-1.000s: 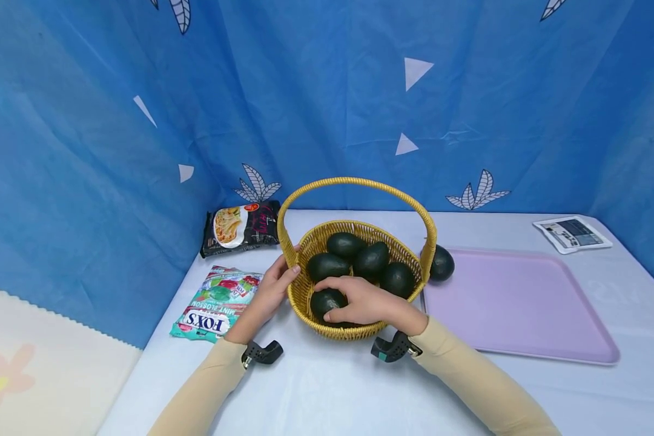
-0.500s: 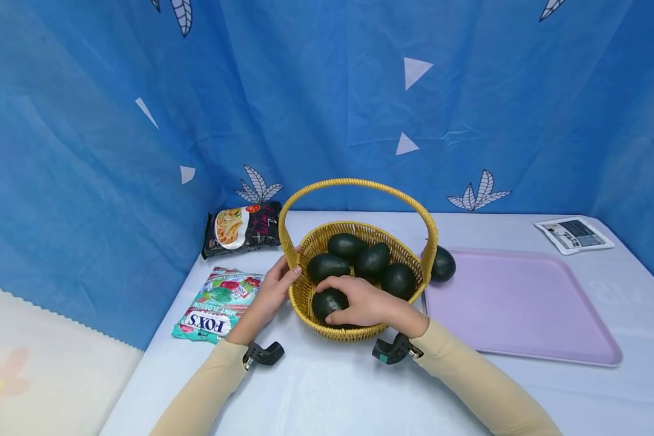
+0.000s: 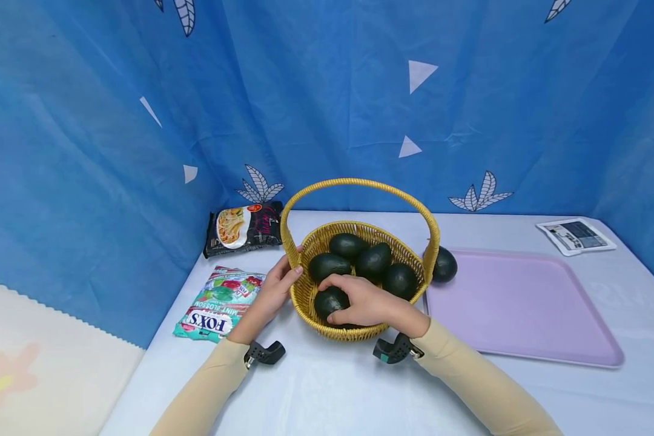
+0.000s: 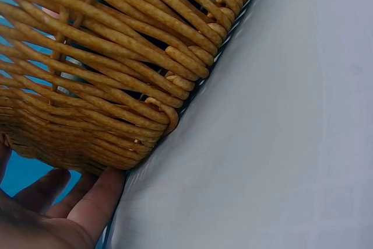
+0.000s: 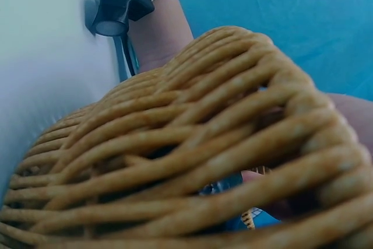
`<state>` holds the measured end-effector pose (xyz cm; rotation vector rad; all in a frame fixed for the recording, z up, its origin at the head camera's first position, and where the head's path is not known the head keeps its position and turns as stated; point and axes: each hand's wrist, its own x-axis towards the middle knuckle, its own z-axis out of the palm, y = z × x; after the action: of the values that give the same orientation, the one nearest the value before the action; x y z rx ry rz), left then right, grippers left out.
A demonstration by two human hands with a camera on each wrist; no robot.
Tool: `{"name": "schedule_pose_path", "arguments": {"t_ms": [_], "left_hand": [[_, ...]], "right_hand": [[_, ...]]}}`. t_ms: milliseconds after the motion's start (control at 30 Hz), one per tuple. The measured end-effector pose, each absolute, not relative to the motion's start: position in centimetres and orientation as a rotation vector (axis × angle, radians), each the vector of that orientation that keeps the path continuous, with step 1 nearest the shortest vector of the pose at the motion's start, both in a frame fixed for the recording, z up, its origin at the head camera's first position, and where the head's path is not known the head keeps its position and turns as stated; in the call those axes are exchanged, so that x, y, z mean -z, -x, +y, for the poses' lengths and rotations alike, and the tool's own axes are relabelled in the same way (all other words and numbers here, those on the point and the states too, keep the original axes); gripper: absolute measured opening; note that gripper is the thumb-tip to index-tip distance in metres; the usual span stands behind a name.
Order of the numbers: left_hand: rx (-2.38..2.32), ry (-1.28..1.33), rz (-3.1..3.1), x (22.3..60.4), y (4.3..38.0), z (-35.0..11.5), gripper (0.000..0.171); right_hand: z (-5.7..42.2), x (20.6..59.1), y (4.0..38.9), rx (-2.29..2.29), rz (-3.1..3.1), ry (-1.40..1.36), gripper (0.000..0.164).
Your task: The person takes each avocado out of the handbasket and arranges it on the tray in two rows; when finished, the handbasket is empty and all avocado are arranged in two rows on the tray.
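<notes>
Five dark avocados (image 3: 347, 247) lie inside the yellow wicker basket (image 3: 354, 333), which stands on the white table (image 3: 327, 387), its tall handle (image 3: 350, 181) upright. At the near left of its inside, the right hand (image 3: 362, 298) has its thumb and fingers curved around one of them, the near avocado (image 3: 329, 304), so this grip holds the fruit from the right side and from above. The left hand (image 3: 280, 283) holds the left side of the basket beside the foot of the handle, with the thumb at the rim and the other fingers on the outer wall. One more fruit, the outside avocado (image 3: 445, 265), is just right of the basket, at the far left corner of the lilac tray (image 3: 523, 303); the handle hides a part of it. Left of the basket there are the mint candy bag (image 3: 212, 310), near the left forearm, and, farther, the black food packet (image 3: 242, 228). At the far right lies the white pouch (image 3: 576, 235).
</notes>
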<state>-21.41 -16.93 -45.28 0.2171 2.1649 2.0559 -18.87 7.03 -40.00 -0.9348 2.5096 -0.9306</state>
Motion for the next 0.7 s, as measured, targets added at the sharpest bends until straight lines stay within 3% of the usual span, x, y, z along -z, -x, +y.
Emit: {"name": "schedule_pose_path", "arguments": {"t_ms": [700], "left_hand": [[-2.089,-0.223,2.126,45.24,21.34,-16.8,0.055]], "right_hand": [[7.0,39.97,18.82,0.918,2.509,0.96,0.051]]}}
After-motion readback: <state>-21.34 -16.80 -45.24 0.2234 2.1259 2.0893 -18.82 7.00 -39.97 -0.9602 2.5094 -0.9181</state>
